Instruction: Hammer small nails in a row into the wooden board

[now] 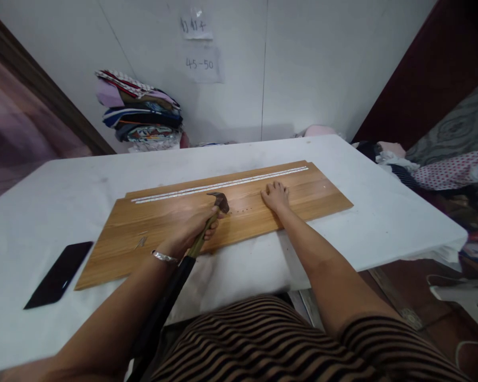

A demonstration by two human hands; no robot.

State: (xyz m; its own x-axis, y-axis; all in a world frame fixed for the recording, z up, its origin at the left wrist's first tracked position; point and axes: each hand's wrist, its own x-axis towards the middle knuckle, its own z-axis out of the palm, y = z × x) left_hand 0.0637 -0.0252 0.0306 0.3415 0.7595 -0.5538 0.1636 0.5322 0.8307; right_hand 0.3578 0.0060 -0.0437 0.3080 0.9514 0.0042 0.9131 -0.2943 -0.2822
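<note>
My left hand (203, 225) grips a claw hammer (199, 241) high on its handle, just below the rusty head. The black lower grip runs back along my forearm. The hammer head is over a wood-grain board (314, 196), and I cannot tell whether it touches. Just right of the head, a row of small dark nail points or holes (242, 210) marks the board. My right hand (276, 196) rests on the board to the right of that row, its fingers bent and slightly apart, holding nothing. Several loose nails (142, 241) lie on the board's left part.
Two pale strips (223, 184) run lengthwise near the board's far edge. A dark phone (59, 275) lies left of the board on the white-covered table (386, 228). Folded clothes (141, 109) are stacked behind the table, by the wall. A white chair (464, 297) stands at the right.
</note>
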